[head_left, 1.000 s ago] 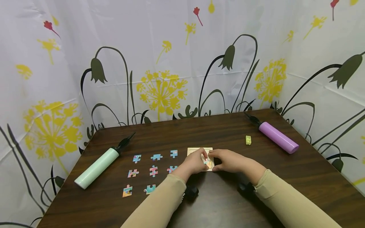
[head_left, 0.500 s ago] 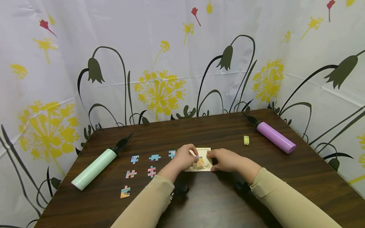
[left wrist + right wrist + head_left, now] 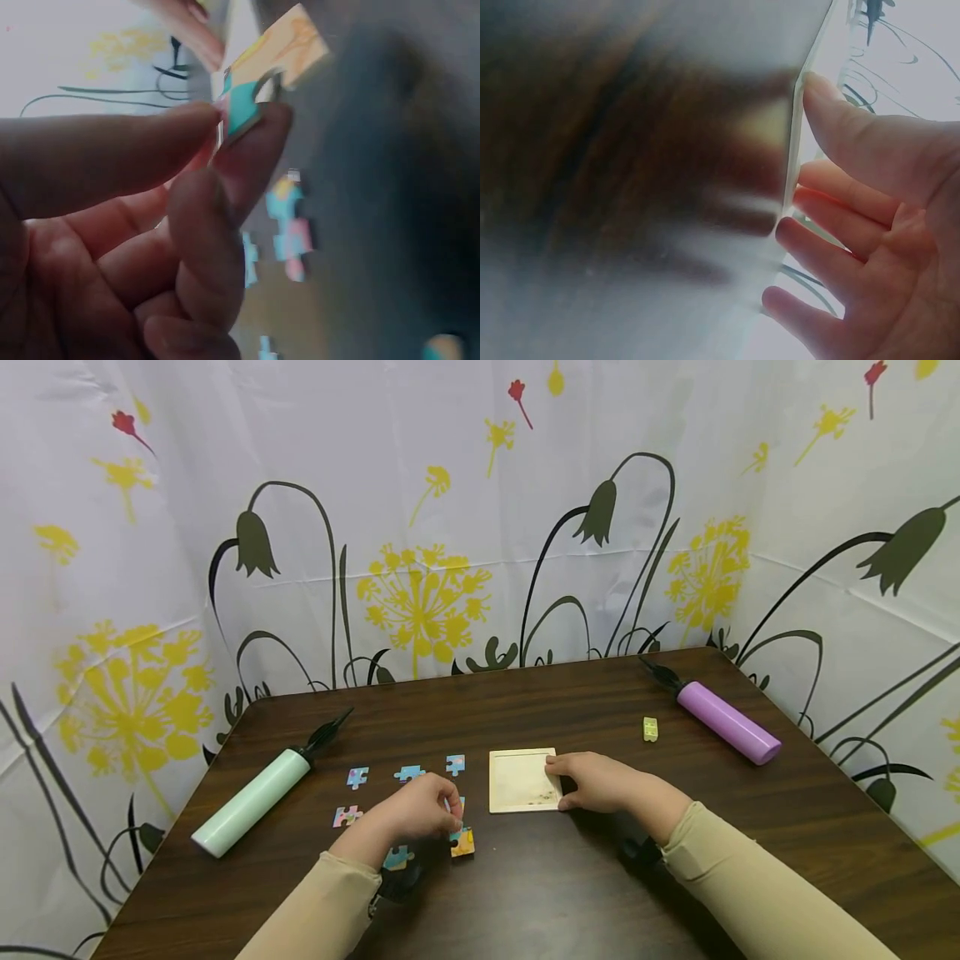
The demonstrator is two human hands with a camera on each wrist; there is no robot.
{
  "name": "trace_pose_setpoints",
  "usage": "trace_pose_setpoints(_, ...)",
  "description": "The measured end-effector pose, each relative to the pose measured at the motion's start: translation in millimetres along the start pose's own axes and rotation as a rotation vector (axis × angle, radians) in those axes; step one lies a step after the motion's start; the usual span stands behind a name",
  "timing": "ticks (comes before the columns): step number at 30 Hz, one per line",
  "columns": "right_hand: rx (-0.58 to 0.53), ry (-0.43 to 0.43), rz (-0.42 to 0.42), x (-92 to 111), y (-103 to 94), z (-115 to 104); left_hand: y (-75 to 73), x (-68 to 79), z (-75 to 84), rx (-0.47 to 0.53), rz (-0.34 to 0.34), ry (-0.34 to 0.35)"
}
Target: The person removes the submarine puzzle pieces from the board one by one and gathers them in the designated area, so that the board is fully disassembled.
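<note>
My left hand (image 3: pixel 416 814) pinches a corner jigsaw piece (image 3: pixel 277 56) between thumb and index finger, orange and teal on its face. In the head view it hovers over the loose pieces left of the tray. A shallow, square wooden puzzle tray (image 3: pixel 521 781) lies bare inside, with a few dark marks near its lower edge. On the tray's right edge, my right hand (image 3: pixel 600 781) grips with thumb and fingertips; the right wrist view shows the thumb (image 3: pixel 829 101) against that edge. Part of the piece layout is hidden behind the left hand.
Several jigsaw pieces lie in loose rows, among them a blue one (image 3: pixel 455 765) and a pink one (image 3: pixel 347 816). A mint-green balloon pump (image 3: pixel 255 802) lies at left, a purple one (image 3: pixel 727 722) at right. A small yellow block (image 3: pixel 650 729) sits behind the right hand.
The left hand has lifted the corner piece out of the tray and carried it left, over the loose pieces. The tray's inside now shows bare. The right hand stays at the tray's edge.
</note>
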State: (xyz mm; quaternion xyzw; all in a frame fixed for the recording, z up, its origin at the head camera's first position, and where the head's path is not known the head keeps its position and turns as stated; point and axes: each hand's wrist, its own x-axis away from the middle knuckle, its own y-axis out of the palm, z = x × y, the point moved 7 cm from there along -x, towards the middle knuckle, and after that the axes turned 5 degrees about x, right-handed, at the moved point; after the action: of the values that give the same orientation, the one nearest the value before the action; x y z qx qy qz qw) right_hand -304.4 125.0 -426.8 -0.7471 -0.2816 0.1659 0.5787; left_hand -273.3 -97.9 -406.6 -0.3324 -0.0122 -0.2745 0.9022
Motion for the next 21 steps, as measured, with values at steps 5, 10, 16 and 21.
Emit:
trace_pose_setpoints(5, -0.003, 0.004, -0.001, 0, 0.5, 1, 10.2, 7.8, -5.6, 0.019, -0.035, -0.012)
trace_pose_setpoints(10, -0.018, 0.002, -0.003, 0, 1.1, 0, 12.0, 8.4, -9.2, -0.008, -0.009, -0.028)
trace_pose_setpoints(16, -0.029, 0.002, -0.005, 0, 2.2, 1, 10.8, 6.2, -14.3, -0.034, 0.033, -0.048)
trace_pose_setpoints(21, -0.028, -0.003, -0.007, 0, 3.1, 2, 3.0, 5.9, -10.8, -0.093, 0.117, -0.076)
